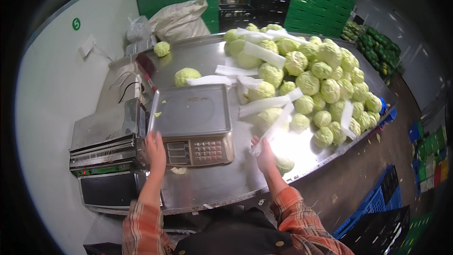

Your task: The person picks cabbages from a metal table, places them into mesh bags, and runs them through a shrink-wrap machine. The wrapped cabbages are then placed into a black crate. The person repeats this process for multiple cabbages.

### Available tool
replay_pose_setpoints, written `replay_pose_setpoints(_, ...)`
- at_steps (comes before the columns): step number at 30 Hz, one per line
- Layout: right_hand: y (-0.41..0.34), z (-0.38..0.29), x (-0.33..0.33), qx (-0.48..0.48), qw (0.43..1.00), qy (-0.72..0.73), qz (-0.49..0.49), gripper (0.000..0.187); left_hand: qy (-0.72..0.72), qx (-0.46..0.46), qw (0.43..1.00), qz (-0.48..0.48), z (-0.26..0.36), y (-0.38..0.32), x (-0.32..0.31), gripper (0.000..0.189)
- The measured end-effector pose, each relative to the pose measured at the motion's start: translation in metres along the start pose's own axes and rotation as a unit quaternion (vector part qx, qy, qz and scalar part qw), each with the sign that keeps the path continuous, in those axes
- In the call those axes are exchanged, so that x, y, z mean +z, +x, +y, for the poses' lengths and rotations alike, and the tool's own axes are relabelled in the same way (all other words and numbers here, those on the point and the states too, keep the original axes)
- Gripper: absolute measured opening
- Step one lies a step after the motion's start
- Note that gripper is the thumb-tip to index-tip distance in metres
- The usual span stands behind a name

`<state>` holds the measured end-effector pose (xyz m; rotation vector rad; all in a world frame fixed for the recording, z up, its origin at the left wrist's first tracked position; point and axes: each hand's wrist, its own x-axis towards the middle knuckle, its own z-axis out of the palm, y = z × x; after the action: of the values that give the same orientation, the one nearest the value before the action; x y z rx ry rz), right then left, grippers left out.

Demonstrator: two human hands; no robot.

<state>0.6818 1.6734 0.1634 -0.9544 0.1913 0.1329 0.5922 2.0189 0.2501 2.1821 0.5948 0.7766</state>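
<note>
My left hand (156,152) holds nothing, its fingers extended at the near left corner of a digital weighing scale (212,148); whether it touches the scale is unclear. Bits of leaf lie on the scale's bare steel pan (191,113). To the right of the scale, my right hand (266,156) grips the lower end of a white foam net sleeve (279,124). Just beyond that wrist sits a pale green cabbage (284,164), partly hidden and washed out by glare. A large cabbage pile (322,74) covers the table's right side, with several more white sleeves strewn over it.
The scale rests on a steel table (205,191), beside a tray-sealing wrapper machine (104,152) on the left. A red-handled tool (145,69) lies behind the scale. Green crates (322,7) stand behind; blue crates (375,202) are on the floor at right.
</note>
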Motion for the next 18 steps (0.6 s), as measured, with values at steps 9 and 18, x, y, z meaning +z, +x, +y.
replay_pose_setpoints(9,0.058,0.039,0.052,0.226,0.969,-0.006,-0.1,0.027,0.178,-0.202,0.96,-0.076,-0.065,0.132,0.052,0.066)
replay_pose_setpoints(18,0.081,0.002,0.032,0.216,0.972,-0.021,-0.085,0.03,-0.099,-0.329,0.922,-0.176,-0.063,0.135,0.052,0.079)
